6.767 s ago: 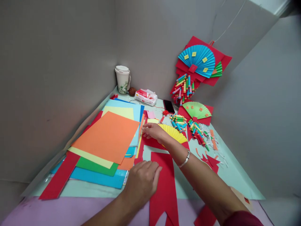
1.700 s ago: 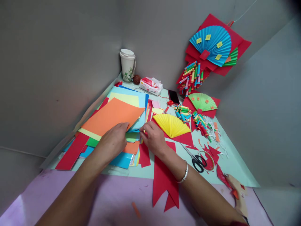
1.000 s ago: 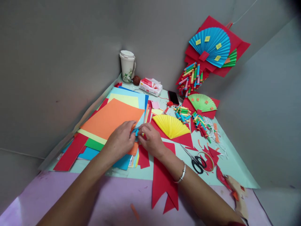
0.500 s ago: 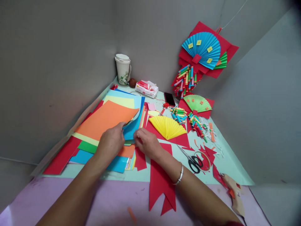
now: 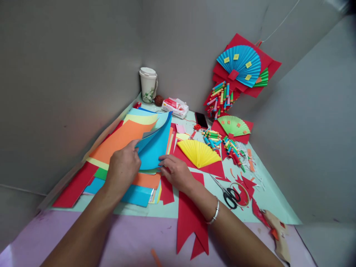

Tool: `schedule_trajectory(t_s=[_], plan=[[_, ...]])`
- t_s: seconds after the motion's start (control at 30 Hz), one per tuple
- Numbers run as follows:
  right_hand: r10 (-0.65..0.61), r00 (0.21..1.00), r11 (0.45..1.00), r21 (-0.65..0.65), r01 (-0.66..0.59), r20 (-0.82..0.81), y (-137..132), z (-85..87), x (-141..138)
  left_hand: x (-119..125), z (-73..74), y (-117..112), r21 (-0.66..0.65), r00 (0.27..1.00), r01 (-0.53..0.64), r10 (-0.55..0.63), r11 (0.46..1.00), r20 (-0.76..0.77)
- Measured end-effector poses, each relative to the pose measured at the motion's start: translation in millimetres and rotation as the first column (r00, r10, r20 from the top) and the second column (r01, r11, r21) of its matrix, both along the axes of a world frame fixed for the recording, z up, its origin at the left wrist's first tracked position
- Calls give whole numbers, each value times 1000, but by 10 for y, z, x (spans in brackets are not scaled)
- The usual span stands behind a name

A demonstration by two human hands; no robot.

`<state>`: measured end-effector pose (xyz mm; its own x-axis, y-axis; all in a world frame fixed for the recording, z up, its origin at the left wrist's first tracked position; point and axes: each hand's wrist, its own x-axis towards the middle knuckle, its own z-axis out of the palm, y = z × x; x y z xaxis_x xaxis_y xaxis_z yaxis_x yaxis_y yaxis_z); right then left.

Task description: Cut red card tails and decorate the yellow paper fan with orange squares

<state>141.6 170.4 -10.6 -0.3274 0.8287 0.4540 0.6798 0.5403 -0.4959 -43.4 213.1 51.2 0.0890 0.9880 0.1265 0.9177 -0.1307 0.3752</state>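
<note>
My left hand (image 5: 124,163) is closed on the left edge of a blue paper sheet (image 5: 155,146), lifting it so that it curves up from a stack of coloured paper. An orange sheet (image 5: 122,137) lies to its left, partly under the raised paper. At the blue sheet's lower right corner, my right hand (image 5: 176,171) rests with its fingers apart; its thumb is hidden. Right of that hand, a yellow pleated paper fan (image 5: 198,154) lies on red paper. Under the right forearm is a red paper strip (image 5: 187,222) with a notched end.
Scissors (image 5: 229,194) and a tape roll (image 5: 246,196) lie among red scraps at right, near a glue gun (image 5: 279,233). Behind are a lidded cup (image 5: 148,85), a tissue pack (image 5: 175,107), a phone (image 5: 201,120) and a green fan (image 5: 233,125). A red ornament with a blue fan (image 5: 241,65) hangs at the wall.
My left hand has moved left and slightly down, folding the blue sheet further up and showing more of it. My right hand's fingers have straightened a little at the sheet's corner.
</note>
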Motion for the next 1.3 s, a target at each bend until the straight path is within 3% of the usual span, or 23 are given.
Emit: schedule_trajectory(t_s=[0.5,0.73,0.9,1.07,1.3], plan=[[-86,996,987,135,86,-6,-73,-20,99,39,-74,27,-41,998,24,-26,999,-53],[-195,981,959,213,186,21,-113,-69,243,37,-114,36,-66,993,76,-81,995,-89],[-335,942,922,214,324,14,-147,-85,454,49,-123,29,-69,986,107,-115,992,-123],[-422,902,895,200,398,94,-171,-134,596,56,-150,43,-71,982,117,-126,991,-139],[-439,876,892,218,397,202,-157,-139,635,50,-156,45,-85,984,121,-131,989,-124]])
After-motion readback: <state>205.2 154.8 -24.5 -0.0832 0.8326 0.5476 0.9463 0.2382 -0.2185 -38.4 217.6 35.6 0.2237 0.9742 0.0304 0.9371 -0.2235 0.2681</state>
